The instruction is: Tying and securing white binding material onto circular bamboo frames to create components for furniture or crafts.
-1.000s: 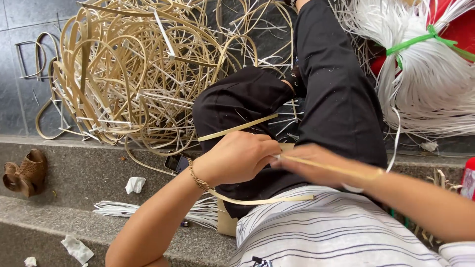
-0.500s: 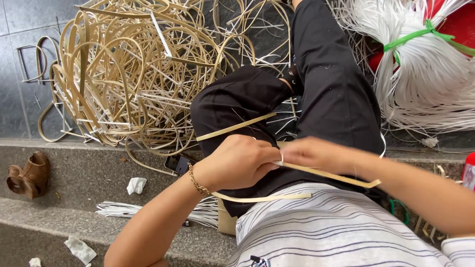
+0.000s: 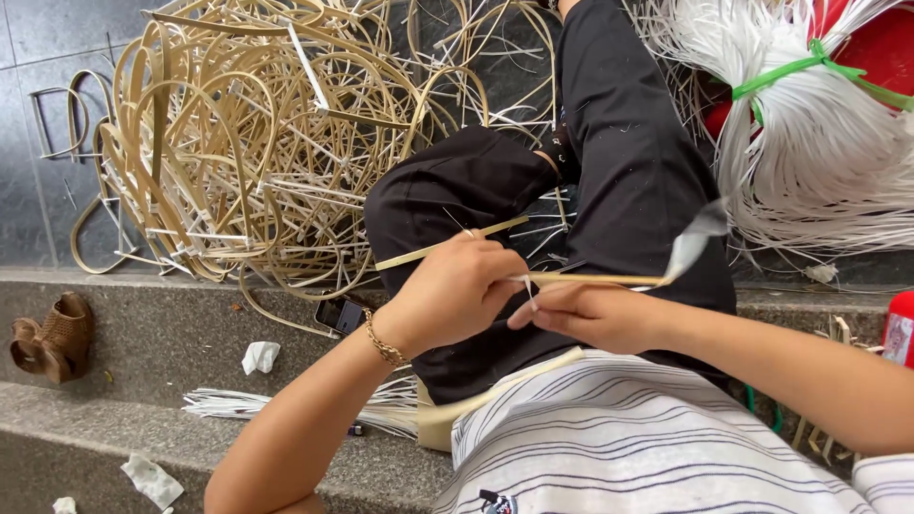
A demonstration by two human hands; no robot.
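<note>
A thin tan cane strip [image 3: 447, 245] runs over the lap in black trousers [image 3: 609, 190], and the left hand [image 3: 447, 295] has its fingers pinched shut on it while the right hand [image 3: 595, 314] sits right next to it, fingers closed on a second strip [image 3: 600, 279] with a whitish end. Behind sits a big tangle of cane loops [image 3: 238, 143], a tied white bundle [image 3: 819, 152] to the right, and a brown shoe [image 3: 52, 335] on the step.

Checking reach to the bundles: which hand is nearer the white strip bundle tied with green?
Right. The right hand sits below-left of the bundle; the left hand lies farther left, over the lap.
</note>
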